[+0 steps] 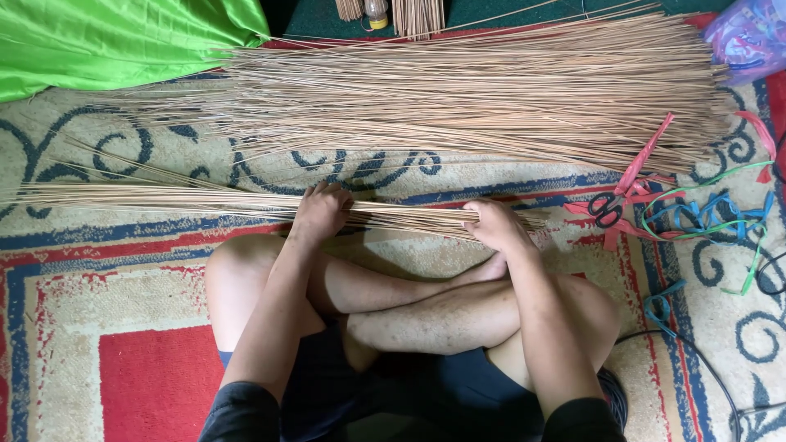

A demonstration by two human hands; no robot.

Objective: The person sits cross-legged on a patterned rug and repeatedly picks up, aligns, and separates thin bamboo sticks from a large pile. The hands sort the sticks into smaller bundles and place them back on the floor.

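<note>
Head view: a thin bundle of pale sticks (205, 199) is laid across a patterned carpet (98, 270) before crossed legs. The bundle is clasped by the left hand (321, 211), fingers curled over it, and by the right hand (497, 224), fingers closed round its end. A large heap of sticks (491, 90) is spread beyond. Black-handled scissors (607, 208) and coloured ribbons (704, 217) are placed at the right; green cloth (106, 37) is seen at upper left.
</note>
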